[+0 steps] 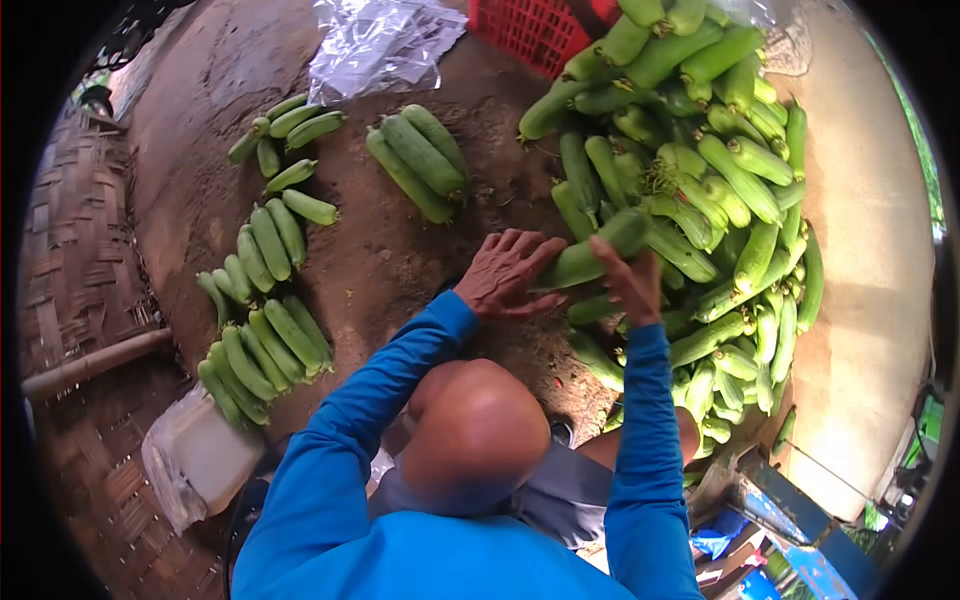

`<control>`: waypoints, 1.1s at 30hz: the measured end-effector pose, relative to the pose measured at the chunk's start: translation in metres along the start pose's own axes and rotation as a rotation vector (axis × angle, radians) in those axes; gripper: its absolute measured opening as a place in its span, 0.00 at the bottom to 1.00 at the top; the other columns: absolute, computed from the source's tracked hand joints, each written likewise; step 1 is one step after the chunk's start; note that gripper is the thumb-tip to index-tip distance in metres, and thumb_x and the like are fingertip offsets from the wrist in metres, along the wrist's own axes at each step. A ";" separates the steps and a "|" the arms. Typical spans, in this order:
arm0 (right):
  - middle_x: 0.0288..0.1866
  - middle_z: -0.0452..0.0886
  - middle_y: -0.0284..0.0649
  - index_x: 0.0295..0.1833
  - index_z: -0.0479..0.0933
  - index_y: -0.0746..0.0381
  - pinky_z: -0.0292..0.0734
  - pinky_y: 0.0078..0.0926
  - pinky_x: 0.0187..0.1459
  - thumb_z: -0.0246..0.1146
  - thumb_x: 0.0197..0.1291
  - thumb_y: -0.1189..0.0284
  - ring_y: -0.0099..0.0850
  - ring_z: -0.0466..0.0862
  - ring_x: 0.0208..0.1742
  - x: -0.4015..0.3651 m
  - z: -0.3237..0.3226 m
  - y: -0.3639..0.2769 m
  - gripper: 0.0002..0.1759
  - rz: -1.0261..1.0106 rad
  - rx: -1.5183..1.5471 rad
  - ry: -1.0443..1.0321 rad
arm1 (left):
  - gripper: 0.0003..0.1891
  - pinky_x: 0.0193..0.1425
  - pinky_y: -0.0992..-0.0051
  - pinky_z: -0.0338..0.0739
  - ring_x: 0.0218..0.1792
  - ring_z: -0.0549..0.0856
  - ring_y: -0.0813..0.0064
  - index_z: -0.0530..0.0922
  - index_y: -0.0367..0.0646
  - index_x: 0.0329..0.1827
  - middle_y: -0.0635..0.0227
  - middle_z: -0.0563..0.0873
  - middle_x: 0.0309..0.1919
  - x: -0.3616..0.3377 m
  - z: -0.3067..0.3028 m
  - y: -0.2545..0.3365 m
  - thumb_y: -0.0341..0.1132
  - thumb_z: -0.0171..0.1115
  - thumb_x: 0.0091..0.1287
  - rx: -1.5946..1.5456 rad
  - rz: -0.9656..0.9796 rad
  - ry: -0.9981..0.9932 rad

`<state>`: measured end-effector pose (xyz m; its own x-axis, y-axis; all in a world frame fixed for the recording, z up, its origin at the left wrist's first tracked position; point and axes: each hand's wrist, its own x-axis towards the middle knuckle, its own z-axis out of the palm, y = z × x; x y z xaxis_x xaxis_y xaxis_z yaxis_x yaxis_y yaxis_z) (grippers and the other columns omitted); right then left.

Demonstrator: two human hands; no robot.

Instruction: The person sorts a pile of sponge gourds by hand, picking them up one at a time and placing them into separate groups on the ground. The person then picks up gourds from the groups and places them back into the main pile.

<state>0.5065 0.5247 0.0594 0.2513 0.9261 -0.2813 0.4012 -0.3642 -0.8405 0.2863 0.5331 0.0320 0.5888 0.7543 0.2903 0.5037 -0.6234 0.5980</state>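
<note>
A long green gourd [590, 262] lies aslant between my hands, at the near side of a large heap of similar gourds [740, 180]. My right hand [632, 278] is closed round its right part, with the fingers across the top. At the gourd's left end is my left hand [508, 274], its fingers spread and the thumb apart, the fingertips right at the skin. Just beyond that hand, a few large gourds [420, 160] lie side by side on the brown ground.
To the left, smaller gourds [265, 250] form rows along the ground. A red plastic crate [540, 35] and clear plastic bags [380, 50] are at the far side. A woven bamboo wall [80, 220] borders the left; a wrapped whitish block [215, 455] sits near it.
</note>
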 end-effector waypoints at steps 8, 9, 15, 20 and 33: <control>0.27 0.78 0.33 0.51 0.77 0.67 0.72 0.12 0.24 0.62 0.62 0.47 0.17 0.75 0.20 0.013 0.083 -0.020 0.31 0.169 0.271 -0.533 | 0.29 0.42 0.70 0.79 0.38 0.84 0.70 0.72 0.36 0.53 0.58 0.84 0.37 -0.088 -0.007 -0.089 0.48 0.69 0.56 -0.480 -0.604 0.164; 0.29 0.78 0.33 0.51 0.77 0.66 0.72 0.12 0.25 0.62 0.63 0.49 0.17 0.76 0.21 0.010 0.077 -0.010 0.29 0.152 0.238 -0.470 | 0.28 0.42 0.70 0.79 0.38 0.84 0.70 0.73 0.35 0.51 0.59 0.84 0.37 -0.102 0.000 -0.115 0.48 0.69 0.56 -0.582 -0.762 0.276; 0.32 0.78 0.33 0.53 0.77 0.64 0.72 0.13 0.26 0.63 0.64 0.57 0.17 0.76 0.26 -0.026 -0.005 0.057 0.21 0.291 0.216 -0.185 | 0.23 0.36 0.67 0.79 0.32 0.83 0.71 0.78 0.37 0.44 0.62 0.83 0.34 -0.133 0.029 -0.268 0.51 0.66 0.60 -0.722 -1.200 0.555; 0.31 0.77 0.31 0.49 0.78 0.61 0.74 0.13 0.26 0.63 0.64 0.58 0.16 0.76 0.25 -0.064 -0.077 0.101 0.18 0.378 0.148 0.049 | 0.25 0.28 0.74 0.76 0.32 0.83 0.74 0.79 0.37 0.50 0.61 0.84 0.35 -0.119 0.026 -0.314 0.51 0.65 0.61 -0.770 -1.255 0.598; 0.22 0.77 0.39 0.34 0.78 0.66 0.69 0.21 0.17 0.62 0.55 0.41 0.26 0.76 0.16 -0.110 -0.132 0.174 0.33 0.774 -0.415 0.149 | 0.35 0.62 0.61 0.71 0.56 0.80 0.50 0.71 0.33 0.58 0.44 0.81 0.53 -0.110 0.029 -0.271 0.57 0.61 0.61 -0.231 -1.225 0.479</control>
<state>0.6650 0.3469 0.0051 0.6845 0.3941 -0.6133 0.3512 -0.9155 -0.1964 0.1031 0.6135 -0.1835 -0.4662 0.8256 -0.3177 0.3987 0.5167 0.7576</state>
